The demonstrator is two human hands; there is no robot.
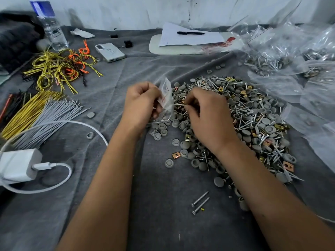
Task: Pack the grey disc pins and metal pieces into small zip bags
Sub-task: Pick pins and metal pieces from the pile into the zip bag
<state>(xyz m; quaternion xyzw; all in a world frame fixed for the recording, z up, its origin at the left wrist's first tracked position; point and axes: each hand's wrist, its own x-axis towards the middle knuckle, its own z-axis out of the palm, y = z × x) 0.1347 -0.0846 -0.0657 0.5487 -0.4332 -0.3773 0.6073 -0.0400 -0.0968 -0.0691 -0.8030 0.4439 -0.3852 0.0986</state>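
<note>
Your left hand (140,103) pinches a small zip bag (166,98) upright so its mouth faces your right hand (205,116), which grips a metal screw (178,105) at the opening. The pile of grey disc pins (244,124) lies just beyond your right hand, within easy reach.

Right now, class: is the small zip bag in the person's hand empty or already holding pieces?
Holding pieces. The small zip bag, gripped by the left hand, shows metal parts through its clear lower end.
</note>
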